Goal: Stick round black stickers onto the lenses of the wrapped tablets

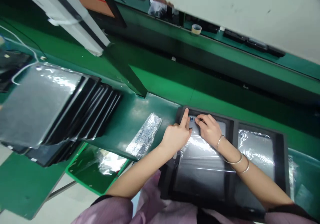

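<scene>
While beneath left grip [176,135], tablet [200,174] corner.

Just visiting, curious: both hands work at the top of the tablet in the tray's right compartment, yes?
No. The head view shows the left hand and right hand at the top of the tablet in the left compartment of the black tray.
</scene>
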{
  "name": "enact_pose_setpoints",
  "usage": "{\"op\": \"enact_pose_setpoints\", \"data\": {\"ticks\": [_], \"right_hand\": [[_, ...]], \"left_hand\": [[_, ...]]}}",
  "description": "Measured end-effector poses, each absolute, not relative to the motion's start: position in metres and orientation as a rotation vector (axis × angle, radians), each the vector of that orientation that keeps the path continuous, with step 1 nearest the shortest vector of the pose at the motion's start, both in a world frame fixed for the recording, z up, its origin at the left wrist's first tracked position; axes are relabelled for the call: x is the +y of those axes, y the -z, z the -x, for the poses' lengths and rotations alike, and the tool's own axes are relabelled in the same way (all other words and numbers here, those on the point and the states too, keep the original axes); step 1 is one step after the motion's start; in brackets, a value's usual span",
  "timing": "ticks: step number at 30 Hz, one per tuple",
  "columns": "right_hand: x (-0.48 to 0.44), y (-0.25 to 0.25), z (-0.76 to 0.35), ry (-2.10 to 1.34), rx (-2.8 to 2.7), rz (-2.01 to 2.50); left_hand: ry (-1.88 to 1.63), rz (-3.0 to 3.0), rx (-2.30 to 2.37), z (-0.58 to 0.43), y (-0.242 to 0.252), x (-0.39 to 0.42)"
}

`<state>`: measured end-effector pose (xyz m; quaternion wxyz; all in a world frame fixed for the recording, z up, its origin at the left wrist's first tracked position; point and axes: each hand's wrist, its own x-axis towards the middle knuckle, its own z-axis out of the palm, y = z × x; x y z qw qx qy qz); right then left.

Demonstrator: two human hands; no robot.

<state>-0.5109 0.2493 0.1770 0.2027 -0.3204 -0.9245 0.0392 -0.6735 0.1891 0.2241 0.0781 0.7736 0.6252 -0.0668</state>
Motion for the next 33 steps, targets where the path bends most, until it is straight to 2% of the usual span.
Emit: {"op": "enact_pose_setpoints", "data": {"ticks": [6, 16, 22, 26, 29, 33], "right_hand": [[0.250, -0.175, 0.505, -0.212, -2.476, 0.724], [0.250, -0.174, 0.502, -0.101, -2.490, 0.707], [0.252, -0.173, 0.504, 0.041, -2.517, 0.827], [0.246, -0.172, 0.501, 0.081, -2.518, 0.826], [0.248, -0.169, 0.493, -0.065, -2.492, 0.836], [0.249, -0.185, 0.489, -0.540, -2.333, 0.966]], "left_hand": [[0.091, -2.314, 1.890, 0.683, -0.223, 0.179], [-0.177, -2.216, 1.923, 0.675, -0.209, 0.162], [-0.578, -1.946, 1.889, 0.674, -0.202, 0.160], [-0.877, -1.646, 2.078, 0.711, -0.189, 0.145], [-1.066, -1.202, 2.341, 0.757, -0.169, 0.120], [-1.249, -0.796, 2.397, 0.796, -0.153, 0.083]]}}
